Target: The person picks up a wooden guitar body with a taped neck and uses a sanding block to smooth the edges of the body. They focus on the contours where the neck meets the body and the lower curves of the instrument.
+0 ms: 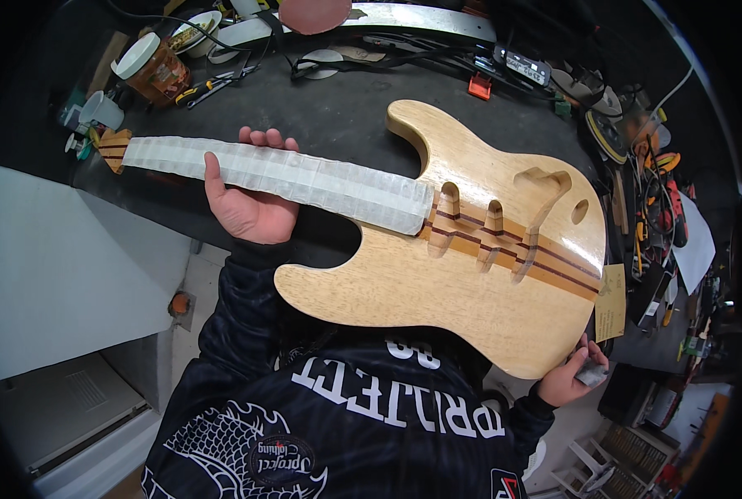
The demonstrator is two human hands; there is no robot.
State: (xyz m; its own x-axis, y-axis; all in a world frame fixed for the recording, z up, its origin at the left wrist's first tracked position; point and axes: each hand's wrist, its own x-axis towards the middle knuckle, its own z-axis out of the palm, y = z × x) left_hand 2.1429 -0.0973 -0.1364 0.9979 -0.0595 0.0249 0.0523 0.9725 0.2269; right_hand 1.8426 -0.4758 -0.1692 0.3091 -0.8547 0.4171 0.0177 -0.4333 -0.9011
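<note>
A person's left hand (256, 214) cradles the taped neck (337, 185) of an unfinished guitar (379, 291), thumb on the near side, while the right hand (562, 382) grips a gray pad (591, 373) at the body's tail end. The guitar lies across the near edge of a dark surface (329, 116); a lidded tub (150, 75) stands toward its far left corner. The step appears to be handwork along the rim; the next move would likely call for a steadied neck and light, even pad pressure.
</note>
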